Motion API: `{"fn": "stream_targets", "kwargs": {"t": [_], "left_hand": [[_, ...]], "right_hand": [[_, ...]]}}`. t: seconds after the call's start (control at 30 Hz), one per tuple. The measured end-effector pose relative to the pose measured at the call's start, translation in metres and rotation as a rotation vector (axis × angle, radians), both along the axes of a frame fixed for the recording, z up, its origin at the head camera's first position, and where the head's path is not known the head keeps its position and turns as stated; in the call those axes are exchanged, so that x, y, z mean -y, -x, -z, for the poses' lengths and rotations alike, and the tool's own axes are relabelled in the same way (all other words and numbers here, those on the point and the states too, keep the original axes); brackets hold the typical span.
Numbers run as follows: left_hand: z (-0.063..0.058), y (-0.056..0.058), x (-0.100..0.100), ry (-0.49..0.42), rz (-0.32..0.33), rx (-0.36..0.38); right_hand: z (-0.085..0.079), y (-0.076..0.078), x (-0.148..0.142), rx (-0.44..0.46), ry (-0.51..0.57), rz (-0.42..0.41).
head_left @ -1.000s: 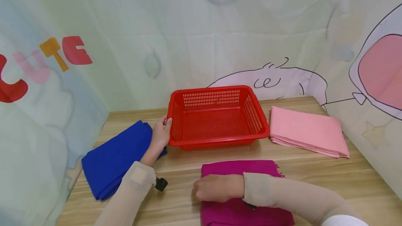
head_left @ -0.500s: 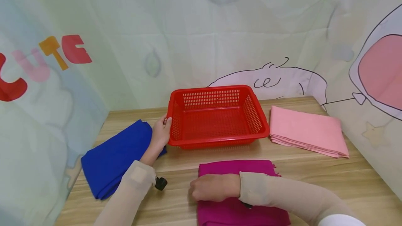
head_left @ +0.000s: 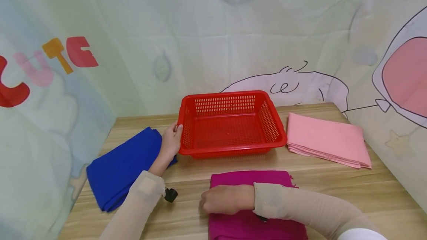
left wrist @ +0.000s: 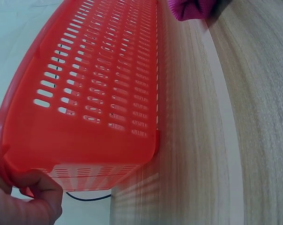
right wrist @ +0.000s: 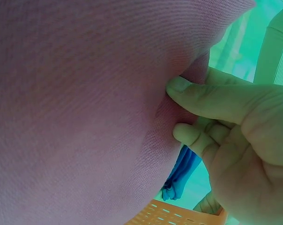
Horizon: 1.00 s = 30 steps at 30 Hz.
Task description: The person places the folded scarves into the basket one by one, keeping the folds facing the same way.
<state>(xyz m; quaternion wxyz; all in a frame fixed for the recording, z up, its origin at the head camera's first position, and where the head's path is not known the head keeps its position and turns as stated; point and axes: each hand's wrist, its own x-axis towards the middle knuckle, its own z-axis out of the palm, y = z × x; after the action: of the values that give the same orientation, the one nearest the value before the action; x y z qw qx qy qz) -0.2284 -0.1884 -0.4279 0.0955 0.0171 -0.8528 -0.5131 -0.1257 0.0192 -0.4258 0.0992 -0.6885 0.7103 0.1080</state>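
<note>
A red plastic basket [head_left: 230,150] with slotted walls stands at the middle back of the table. My left hand [head_left: 171,139] grips its left rim; the left wrist view shows the fingers [left wrist: 40,187] curled under the basket's edge. In front of it lies a folded magenta scarf [head_left: 247,177] with a short fringe at its right side. My right hand [head_left: 228,199] is over the scarf's left edge. In the right wrist view, thumb and fingers [right wrist: 190,133] pinch that edge, and the raised cloth fills much of the view.
A folded blue cloth [head_left: 125,169] lies at the left, partly under my left forearm. Right of the basket is a folded pink cloth [head_left: 327,138]. Printed curtains [head_left: 200,47] close off the back and sides of the wooden table [head_left: 186,188].
My right hand and the magenta scarf have shifted slightly to the left. My left hand and the basket have stayed where they were.
</note>
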Motion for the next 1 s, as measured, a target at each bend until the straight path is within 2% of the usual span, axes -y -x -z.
{"fn": "stream_targets", "kwargs": {"t": [0.37,1.0], "left_hand": [[0.0000,-0.0004,0.0000,-0.010,-0.001,-0.001],[-0.0015,-0.0013,-0.0003,0.008,-0.008,0.014]], "right_hand": [[0.0002,-0.0001,0.0018,-0.034,0.034,-0.024],[0.0001,-0.0005,0.0036,-0.021,0.027,-0.028]]}}
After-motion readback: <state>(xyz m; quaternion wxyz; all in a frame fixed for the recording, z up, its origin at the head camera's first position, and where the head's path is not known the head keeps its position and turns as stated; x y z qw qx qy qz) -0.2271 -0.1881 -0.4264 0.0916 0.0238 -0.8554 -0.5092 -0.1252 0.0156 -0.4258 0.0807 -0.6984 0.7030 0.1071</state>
